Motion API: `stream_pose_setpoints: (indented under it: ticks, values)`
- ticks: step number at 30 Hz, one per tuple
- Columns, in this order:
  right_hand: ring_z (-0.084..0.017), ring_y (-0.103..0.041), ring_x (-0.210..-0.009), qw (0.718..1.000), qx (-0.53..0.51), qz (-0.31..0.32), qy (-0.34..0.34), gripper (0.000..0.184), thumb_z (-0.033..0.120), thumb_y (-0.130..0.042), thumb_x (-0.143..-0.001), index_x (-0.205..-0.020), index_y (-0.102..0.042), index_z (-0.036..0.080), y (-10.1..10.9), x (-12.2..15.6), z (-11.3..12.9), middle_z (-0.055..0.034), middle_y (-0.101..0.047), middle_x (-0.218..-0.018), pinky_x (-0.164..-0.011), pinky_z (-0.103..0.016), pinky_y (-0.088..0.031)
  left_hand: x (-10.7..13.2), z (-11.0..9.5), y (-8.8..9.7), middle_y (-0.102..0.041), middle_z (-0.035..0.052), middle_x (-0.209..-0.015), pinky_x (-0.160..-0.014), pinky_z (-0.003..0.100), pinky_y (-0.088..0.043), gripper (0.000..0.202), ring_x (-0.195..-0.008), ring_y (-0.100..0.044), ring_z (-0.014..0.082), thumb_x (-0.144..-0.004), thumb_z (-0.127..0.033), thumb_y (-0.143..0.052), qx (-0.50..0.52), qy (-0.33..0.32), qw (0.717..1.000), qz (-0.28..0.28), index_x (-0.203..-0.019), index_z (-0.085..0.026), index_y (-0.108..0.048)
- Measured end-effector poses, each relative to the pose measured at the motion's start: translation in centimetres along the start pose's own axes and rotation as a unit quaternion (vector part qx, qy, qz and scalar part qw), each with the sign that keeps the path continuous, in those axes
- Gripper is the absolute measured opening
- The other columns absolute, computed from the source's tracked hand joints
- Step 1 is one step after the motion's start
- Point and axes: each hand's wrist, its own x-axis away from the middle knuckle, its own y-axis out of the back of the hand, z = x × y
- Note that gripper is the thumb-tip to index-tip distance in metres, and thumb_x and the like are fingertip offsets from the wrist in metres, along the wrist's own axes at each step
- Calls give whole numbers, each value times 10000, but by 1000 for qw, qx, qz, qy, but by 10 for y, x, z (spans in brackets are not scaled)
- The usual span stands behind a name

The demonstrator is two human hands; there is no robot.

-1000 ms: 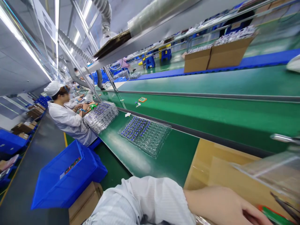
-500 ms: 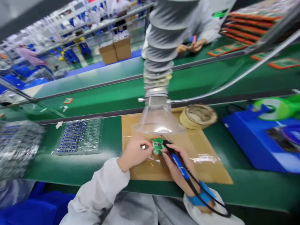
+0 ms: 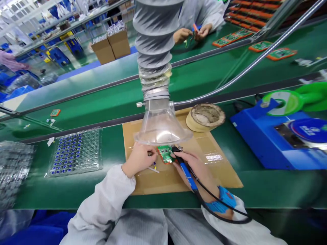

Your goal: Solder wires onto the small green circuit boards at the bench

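On a cardboard mat [image 3: 163,182] laid over the green table [image 3: 76,190], a small green circuit board [image 3: 165,153] lies under a clear fume hood [image 3: 160,129]. The left hand [image 3: 139,158] rests just beside the board's left edge, fingers [image 3: 150,153] clenched; what they pinch is too small to tell. The right hand [image 3: 195,165] grasps a blue-handled soldering iron [image 3: 186,172] like a pen, tip at the board's right edge.

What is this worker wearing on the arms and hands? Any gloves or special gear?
No gloves: the left hand and right hand are bare. The left sleeve and right sleeve are loose white fabric with fine stripes, and the left one ends in a gathered elastic cuff. A blue wrist strap circles the right wrist, and a thin black cable loops beside it.
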Motion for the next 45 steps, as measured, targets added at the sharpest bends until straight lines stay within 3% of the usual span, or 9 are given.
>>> stream_pose_setpoints:
  ticks: [3, 9, 17, 25, 34, 41, 45]
  values:
    - [-254, -717, -999, 999, -37, -16, -16, 253, 314, -643, -964, -1216, -628, 296, 6, 0, 8, -27, -753, -1059, -887, -414, -586, 1, 1, 0, -679, 11, -682, -653, 247, -449, 153, -641, -573, 131, -803, -167, -613, 45, 1, 999, 1, -684, -154, -708]
    - [-225, -741, -960, 970, -180, -26, -158, 321, 335, -690, -945, -1250, -607, 282, 3, -1, 34, -30, -756, -1064, -902, -380, -595, 8, 1, -4, -666, 20, -702, -571, 220, -410, 145, -602, -533, 107, -820, -261, -664, 180, 1, 983, 33, -763, -140, -722]
    - [-177, -735, -853, 946, -240, -47, -211, 251, 343, -733, -903, -1133, -647, 293, -7, -12, 46, 17, -747, -934, -832, -297, -599, 13, -8, -3, -672, 24, -715, -597, 234, -405, 177, -634, -528, 101, -833, -302, -729, 167, -13, 986, 3, -764, -144, -769]
    - [-189, -733, -844, 949, -228, -24, -214, 254, 367, -721, -905, -1134, -646, 287, -9, -11, 44, 8, -743, -927, -808, -304, -595, 14, -8, -3, -697, 29, -734, -576, 230, -422, 176, -626, -547, 103, -839, -298, -728, 147, 8, 989, 10, -762, -152, -789]
    - [-191, -722, -847, 967, -192, -3, -166, 225, 317, -672, -935, -1157, -644, 290, -8, -12, 41, -3, -735, -969, -835, -318, -594, 12, -11, 4, -732, 35, -745, -599, 221, -476, 197, -634, -619, 122, -878, -280, -666, 121, 33, 992, 31, -798, -144, -785]
    - [-192, -726, -866, 980, -165, -13, -114, 207, 292, -652, -943, -1149, -643, 298, -12, -12, 37, -1, -739, -994, -860, -326, -590, 11, -10, 2, -706, 10, -739, -699, 245, -464, 150, -696, -607, 126, -873, -220, -701, 61, -17, 998, 22, -748, -168, -767]
    - [-203, -726, -876, 976, -181, -4, -124, 228, 308, -654, -943, -1168, -631, 282, -11, -10, 36, -20, -735, -991, -861, -348, -595, 11, -12, 1, -700, 6, -728, -733, 249, -477, 194, -690, -600, 123, -894, -204, -678, 53, -12, 998, 36, -715, -166, -744]
